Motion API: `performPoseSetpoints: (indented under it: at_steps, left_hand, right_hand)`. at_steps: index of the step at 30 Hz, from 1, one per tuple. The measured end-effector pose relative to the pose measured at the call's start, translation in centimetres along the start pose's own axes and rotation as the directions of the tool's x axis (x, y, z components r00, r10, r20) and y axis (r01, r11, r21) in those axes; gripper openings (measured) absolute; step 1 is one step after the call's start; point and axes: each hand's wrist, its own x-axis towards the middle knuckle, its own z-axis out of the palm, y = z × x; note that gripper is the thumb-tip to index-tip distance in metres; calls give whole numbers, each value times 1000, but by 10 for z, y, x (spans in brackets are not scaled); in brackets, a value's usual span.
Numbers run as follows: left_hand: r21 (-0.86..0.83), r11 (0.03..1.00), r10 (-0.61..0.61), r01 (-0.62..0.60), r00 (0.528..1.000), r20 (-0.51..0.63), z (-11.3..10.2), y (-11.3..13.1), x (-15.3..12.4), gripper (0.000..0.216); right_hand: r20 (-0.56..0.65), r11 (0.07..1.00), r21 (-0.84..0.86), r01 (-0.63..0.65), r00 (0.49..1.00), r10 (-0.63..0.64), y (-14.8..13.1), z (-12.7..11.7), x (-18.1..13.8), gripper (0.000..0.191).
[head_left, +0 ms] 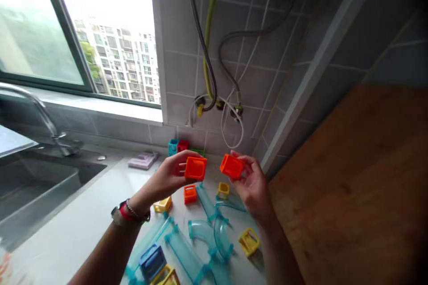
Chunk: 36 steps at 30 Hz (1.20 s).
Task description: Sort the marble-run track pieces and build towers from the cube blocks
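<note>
My left hand (178,170) is closed around an orange toy block (195,168), held up above the counter with its hollow side showing. In my right hand (250,178) is a second orange block (232,166), tilted a little. The two blocks face each other with a gap between them. Below them, another orange block (190,194) stands on the counter beside a yellow block (223,190). Clear blue track pieces (185,249), straight and curved, lie beneath my forearms. A blue block (152,262) and more yellow blocks (249,242) are among them.
A white counter (76,231) runs to a sink (43,187) with a faucet (47,116) on the left. Light blue (173,147) and red (182,145) blocks stand by the tiled wall, near a purple item (143,160). Hoses (209,31) hang above; a wooden panel (354,187) stands right.
</note>
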Motion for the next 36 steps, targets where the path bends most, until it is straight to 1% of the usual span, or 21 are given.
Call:
performPoseSetpoints:
  at_steps: [3,6,13,20,26,29,31,34,36]
  left_hand:
    - [-11,1000,7,-8,1000,-28,1,2,2,53]
    - [-20,1000,-2,1,1000,-23,3,4,2,53]
    - [-34,999,-23,23,1000,5,8,4,4,50]
    - [-57,998,-9,10,1000,15,10,-1,6,51]
    - [-19,1000,3,-3,1000,5,12,-3,5,52]
    - [-17,1000,7,-7,1000,-1,14,-4,5,54]
    - [-72,997,-7,9,1000,23,16,-2,4,61]
    - [-218,975,-33,49,997,76,20,3,3,78]
    - [-285,958,-25,44,997,70,23,5,2,82]
  right_hand:
    - [40,1000,-26,-15,999,16,2,2,-3,45]
    - [67,1000,-11,-18,998,19,3,5,-4,44]
    - [41,1000,-14,-3,999,3,6,10,-3,46]
    - [40,1000,-10,-26,999,26,15,14,-2,46]
    - [95,998,44,-45,995,40,15,22,-6,47]
    - [83,998,38,-58,995,55,14,24,-7,46]
    - [67,998,33,-51,997,49,15,23,-7,46]
    - [51,1000,23,-20,999,19,14,21,-6,46]
    - [74,1000,18,18,997,-19,11,20,-6,47]
